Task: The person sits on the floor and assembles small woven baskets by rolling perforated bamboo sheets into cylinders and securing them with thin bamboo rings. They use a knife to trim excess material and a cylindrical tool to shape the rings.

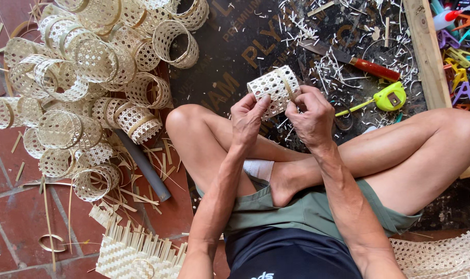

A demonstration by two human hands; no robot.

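Observation:
I hold a small pale woven bamboo cylinder in front of me with both hands. My left hand grips its lower left side, thumb on the weave. My right hand pinches its right end, where a thin bamboo strip runs across the mesh. I sit cross-legged on a dark board, and the piece hangs just above my knees.
A pile of several finished woven cylinders lies at the left on the red tiles. A grey pipe, a knife with a red handle, a yellow tape measure, coloured clips and a woven mat lie around.

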